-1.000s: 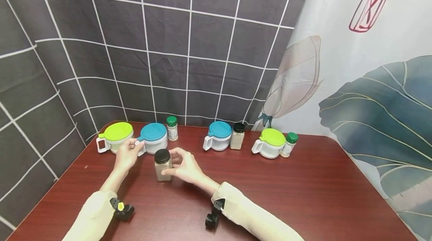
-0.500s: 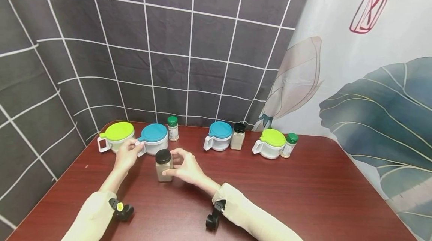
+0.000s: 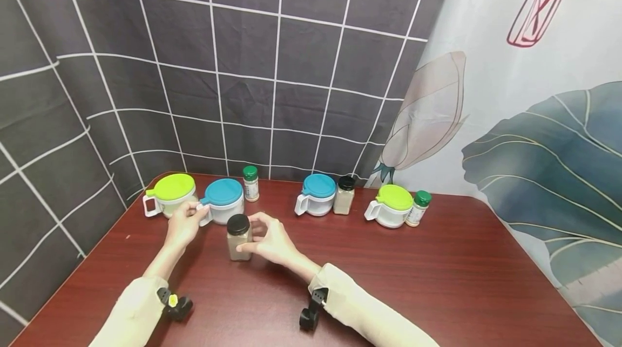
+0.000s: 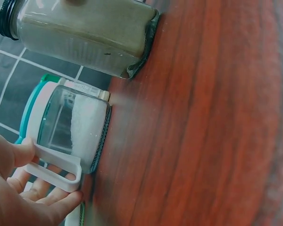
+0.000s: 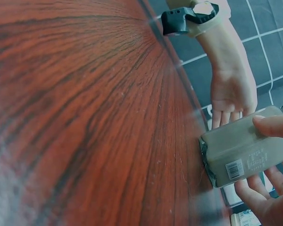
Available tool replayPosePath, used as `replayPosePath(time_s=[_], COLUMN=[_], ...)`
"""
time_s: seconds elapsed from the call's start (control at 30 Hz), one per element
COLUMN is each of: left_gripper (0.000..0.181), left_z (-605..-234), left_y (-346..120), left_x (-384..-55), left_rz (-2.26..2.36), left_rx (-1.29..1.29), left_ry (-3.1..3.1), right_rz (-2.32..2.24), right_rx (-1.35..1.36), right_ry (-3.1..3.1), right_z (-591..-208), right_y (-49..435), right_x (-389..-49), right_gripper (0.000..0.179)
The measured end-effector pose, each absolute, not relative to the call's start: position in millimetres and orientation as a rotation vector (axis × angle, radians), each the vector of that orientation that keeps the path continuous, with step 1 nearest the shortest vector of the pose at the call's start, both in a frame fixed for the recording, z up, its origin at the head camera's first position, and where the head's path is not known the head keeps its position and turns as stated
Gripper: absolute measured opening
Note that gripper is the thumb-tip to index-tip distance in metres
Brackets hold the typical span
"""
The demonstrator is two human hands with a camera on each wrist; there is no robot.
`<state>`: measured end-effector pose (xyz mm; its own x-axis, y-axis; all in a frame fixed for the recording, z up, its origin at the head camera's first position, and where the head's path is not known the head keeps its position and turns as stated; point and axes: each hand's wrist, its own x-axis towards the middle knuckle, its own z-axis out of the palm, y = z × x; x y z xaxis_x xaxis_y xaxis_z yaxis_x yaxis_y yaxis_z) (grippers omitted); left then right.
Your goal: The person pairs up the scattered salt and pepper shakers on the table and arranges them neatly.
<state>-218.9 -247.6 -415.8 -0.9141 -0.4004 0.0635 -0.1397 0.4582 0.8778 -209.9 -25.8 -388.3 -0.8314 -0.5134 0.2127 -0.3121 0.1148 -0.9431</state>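
Observation:
My left hand (image 3: 183, 224) holds the white handle (image 4: 61, 176) of a seasoning pot with a blue lid (image 3: 224, 192), thumb on top and fingers behind. Clear walls show white grains inside this pot (image 4: 87, 125). Close in front of it, my right hand (image 3: 273, 240) grips a square jar (image 3: 238, 245) with a black cap and beige powder, thumb on one side and fingers on the other. The jar is roughly upright; I cannot tell whether its base touches the table. In the right wrist view its barcode (image 5: 235, 169) faces the camera.
Left of the hands stands a green-lidded pot (image 3: 171, 188); a green-capped shaker (image 3: 251, 188) is behind. Further right on the table (image 3: 389, 282) are another blue-lidded pot (image 3: 318, 196), a black-capped jar (image 3: 344, 200), a green-lidded pot (image 3: 391, 209) and a second shaker (image 3: 418, 212).

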Motion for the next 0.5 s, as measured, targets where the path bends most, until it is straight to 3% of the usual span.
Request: replayPosePath(time_s=[0.5], left_gripper=[0.03], left_z=[-416.4], left_y=[-244.5], left_x=[-208.7], left_rz=[-1.381], left_rx=[0.426], left_ry=[-2.473], right_rz=[-1.796], right_rx=[-0.854], right_ry=[2.22], right_z=[-390.0], right_y=[-22.0], right_x=[-207.6], right_gripper=[0.043])
